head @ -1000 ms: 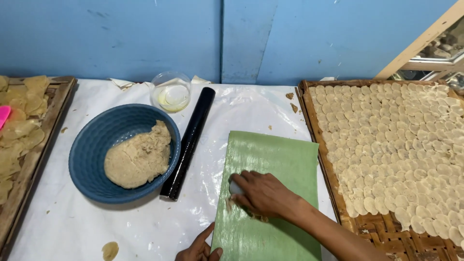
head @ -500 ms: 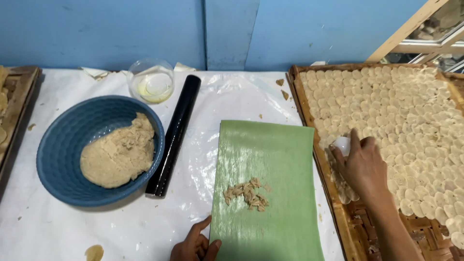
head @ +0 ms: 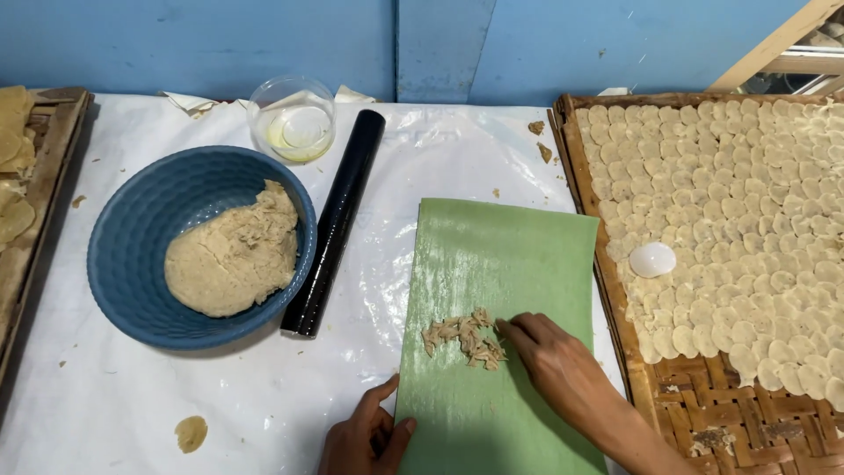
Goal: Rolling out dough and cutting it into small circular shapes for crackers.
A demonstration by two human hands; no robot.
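1. And the right hand is back! Half a second ago it was out over the woven bamboo tray, setting down a small white cap; now it has swung home to the green sheet, and the view has slid a touch so the tray fills the right side.
2. That white round cutter now lies on its own among the pale discs, well apart from either hand.
3. Progress check: the tray looks mostly covered with rows of cut discs, only its near corner bare weave. I judge the cutting well along, though plenty of raw stock remains, with a big lump of dough sitting in the blue bowl.
4. On the sheet, a little heap of dough scraps lies near the middle, just left of the right hand.
5. Right hand: fingers stretched forward and loosely together, tips touching the edge of the scraps, nothing gripped, more a gathering touch than a grasp.
6. Left hand: at the sheet's near left corner, thumb up along the edge, fingers curled, pinning the sheet flat; it appears to press rather than clutch.
7. The black rolling pin rests idle between bowl and sheet, the glass cup of oil behind it.
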